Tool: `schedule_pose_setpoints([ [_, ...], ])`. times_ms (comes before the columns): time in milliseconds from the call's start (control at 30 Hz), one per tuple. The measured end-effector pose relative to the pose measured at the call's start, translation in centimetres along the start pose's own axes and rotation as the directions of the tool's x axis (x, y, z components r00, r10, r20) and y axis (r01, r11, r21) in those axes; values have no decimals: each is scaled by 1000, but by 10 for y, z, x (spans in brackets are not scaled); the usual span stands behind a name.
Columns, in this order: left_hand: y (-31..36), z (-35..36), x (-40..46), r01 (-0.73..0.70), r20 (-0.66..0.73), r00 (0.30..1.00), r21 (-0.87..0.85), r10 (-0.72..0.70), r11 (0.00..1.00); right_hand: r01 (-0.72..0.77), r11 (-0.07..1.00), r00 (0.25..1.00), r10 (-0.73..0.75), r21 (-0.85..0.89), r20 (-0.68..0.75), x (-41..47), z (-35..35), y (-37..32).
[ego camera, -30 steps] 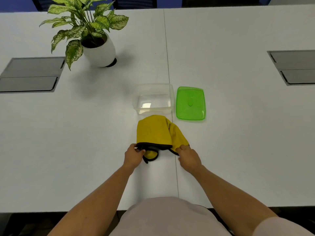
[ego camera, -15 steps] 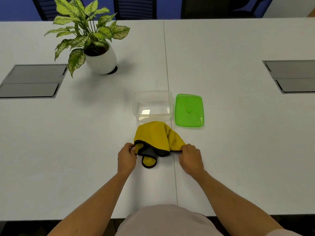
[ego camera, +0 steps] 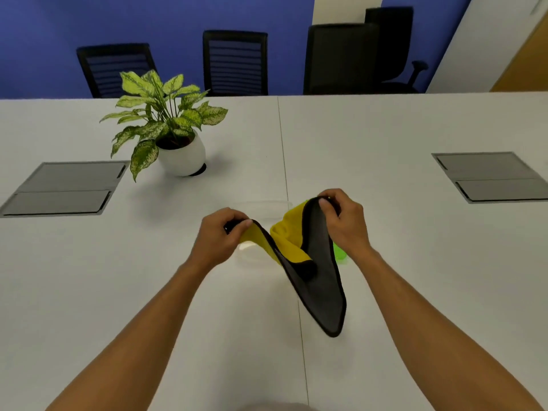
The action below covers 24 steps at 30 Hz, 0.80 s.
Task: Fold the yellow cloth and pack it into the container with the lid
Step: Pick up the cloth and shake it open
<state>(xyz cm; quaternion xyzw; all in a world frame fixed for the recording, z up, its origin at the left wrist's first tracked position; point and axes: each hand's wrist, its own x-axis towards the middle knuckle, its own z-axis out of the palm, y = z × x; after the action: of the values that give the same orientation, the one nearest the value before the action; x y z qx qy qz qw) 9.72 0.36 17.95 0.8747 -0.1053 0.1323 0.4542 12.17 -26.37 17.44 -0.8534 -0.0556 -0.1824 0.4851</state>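
The yellow cloth, grey on its other side with a black edge, hangs in the air above the white table. My left hand pinches one corner and my right hand pinches another, slightly higher. The grey side sags down between them to a low point near the table. The clear container is mostly hidden behind the cloth and hands; only its far rim shows. A sliver of the green lid peeks out below my right wrist.
A potted plant in a white pot stands at the back left. Grey cable hatches are set into the table at both sides. Black office chairs line the far edge before a blue wall.
Both hands lifted the cloth off the table and spread it in the air, showing its grey side. The head camera tilted up, bringing chairs and wall into view.
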Motion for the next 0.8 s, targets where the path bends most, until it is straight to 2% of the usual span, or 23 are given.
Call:
schedule_pose_setpoints([
  [67,14,-21,19,-143,12,990,69,142,987,49,999,998,-48,20,-32,18,-14,-19],
  [167,37,-48,44,-286,37,958,132,284,949,105,994,991,-101,39,-91,41,-32,-43],
  [300,63,-72,69,-449,55,891,248,450,859,125,992,969,-130,-37,-212,64,-50,-58],
  [400,79,-90,89,-522,54,843,318,535,791,-71,993,959,41,-98,-279,75,-62,-47],
  [500,102,-102,108,-599,102,784,380,612,704,-263,941,952,216,-214,-219,72,-61,-30],
  [567,119,-105,119,-625,106,758,399,643,671,-312,902,949,278,-297,-151,65,-55,-25],
  [633,134,-103,127,-634,95,747,398,658,663,-301,887,952,299,-349,-61,59,-47,-28],
  [700,148,-99,134,-650,90,738,362,669,668,-213,944,973,227,-253,29,56,-39,-39],
  [800,165,-91,141,-686,119,715,315,689,656,-44,990,998,38,131,51,60,-33,-83],
])
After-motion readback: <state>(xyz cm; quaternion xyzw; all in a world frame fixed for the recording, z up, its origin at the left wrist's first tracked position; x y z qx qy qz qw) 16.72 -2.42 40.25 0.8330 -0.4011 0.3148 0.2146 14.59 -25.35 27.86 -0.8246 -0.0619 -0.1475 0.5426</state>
